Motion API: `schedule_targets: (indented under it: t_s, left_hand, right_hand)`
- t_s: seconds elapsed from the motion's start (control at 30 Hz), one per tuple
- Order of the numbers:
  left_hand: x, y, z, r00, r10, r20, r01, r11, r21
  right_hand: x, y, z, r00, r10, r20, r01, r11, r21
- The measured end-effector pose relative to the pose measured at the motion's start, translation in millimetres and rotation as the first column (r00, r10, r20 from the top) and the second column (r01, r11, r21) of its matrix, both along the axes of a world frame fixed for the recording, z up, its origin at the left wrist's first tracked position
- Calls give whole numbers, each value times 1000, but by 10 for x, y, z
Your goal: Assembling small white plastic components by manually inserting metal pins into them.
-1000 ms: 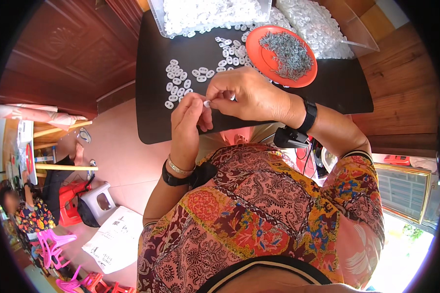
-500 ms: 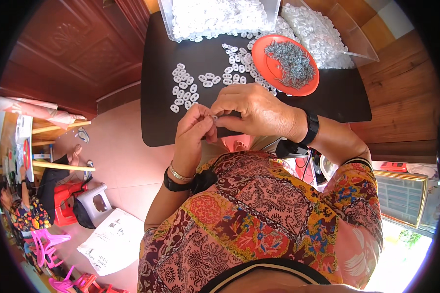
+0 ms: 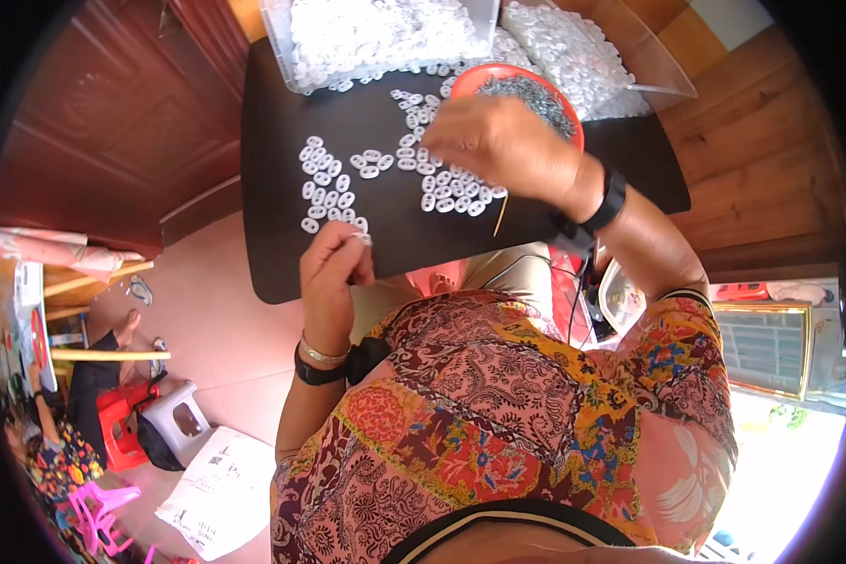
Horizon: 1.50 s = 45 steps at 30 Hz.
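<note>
My left hand [image 3: 332, 273] is closed in a pinch at the table's near left edge. Between or just under its fingertips is a small white oval plastic piece [image 3: 361, 238] with holes, beside a cluster of like pieces [image 3: 327, 179]. My right hand [image 3: 508, 146] is raised over the near side of a red plate [image 3: 578, 141] heaped with small grey screws or nails [image 3: 526, 94]. Motion smears its fingers, so their grip is unclear. More white pieces [image 3: 451, 193] lie beneath that hand, and a small group [image 3: 371, 163] sits between the clusters.
On the dark table [image 3: 395, 249] stand a clear bin [image 3: 282, 56] full of white pieces and, at far right, a second clear container [image 3: 663, 80] with more. A thin yellowish stick [image 3: 501, 216] lies near the right cluster. Another person [image 3: 61, 442] sits at far left.
My hands, together before, have parted. The left went down-left to the left cluster; the right rose toward the plate. The right cluster's near pieces and the stick are now uncovered. The view shifted slightly.
</note>
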<state>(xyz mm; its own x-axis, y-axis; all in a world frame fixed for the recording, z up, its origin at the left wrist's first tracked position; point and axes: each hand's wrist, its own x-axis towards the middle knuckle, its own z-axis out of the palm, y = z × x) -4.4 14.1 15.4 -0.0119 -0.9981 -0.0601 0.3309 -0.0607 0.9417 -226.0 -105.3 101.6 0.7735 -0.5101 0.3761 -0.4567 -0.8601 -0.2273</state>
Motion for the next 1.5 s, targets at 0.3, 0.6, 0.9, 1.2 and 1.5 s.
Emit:
schedule_targets:
  t_s: [0.3,0.6,0.9,1.2,1.5]
  left_hand:
    - [-46,-80,-4,998,16,-62,-17,1000,-11]
    - [-148,-95,-8,1000,25,2,-25,1000,3]
    - [-116,-61,-93,1000,22,5,-22,999,-43]
    - [-111,-60,-123,999,34,19,-32,994,-104]
    - [-99,-46,-98,999,29,-25,-32,995,-97]
  right_hand:
    - [-919,-575,-161,914,-294,-278,333,937,102]
    - [-900,-712,-518,845,-209,-493,213,976,-49]
    - [-951,-694,-414,908,-390,-153,391,920,-24]
    - [-777,-385,-496,825,-215,-524,219,974,-55]
    - [-752,-474,-452,882,-244,-402,286,957,45]
